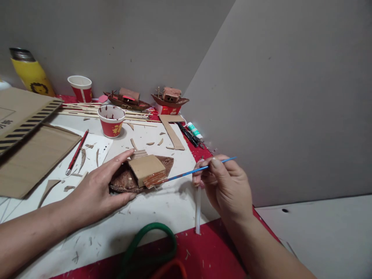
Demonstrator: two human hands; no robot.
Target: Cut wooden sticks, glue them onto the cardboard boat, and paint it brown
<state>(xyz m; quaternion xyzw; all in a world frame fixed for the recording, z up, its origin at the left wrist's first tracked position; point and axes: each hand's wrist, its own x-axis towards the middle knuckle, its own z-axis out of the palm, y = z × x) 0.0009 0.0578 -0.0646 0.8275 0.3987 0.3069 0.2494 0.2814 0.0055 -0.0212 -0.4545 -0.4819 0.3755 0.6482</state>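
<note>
My left hand (97, 190) grips the near end of a small cardboard model boat (142, 173) that lies on the white table top (162, 205), thumb and fingers around its brown hull. A tan cardboard cabin sits on the boat, its lower right side painted brown. My right hand (225, 184) pinches a thin blue paintbrush (197, 169). The brush tip touches the cabin's painted edge.
A red paper cup (111, 121) with brown paint stands behind the boat, another cup (80, 88) farther back. Two finished model boats (128, 99) (171, 99) sit by the wall. Wooden sticks, cardboard sheets (31, 155), a red pencil (77, 152), markers, a yellow bottle (30, 73) and a green cord (148, 242) lie around.
</note>
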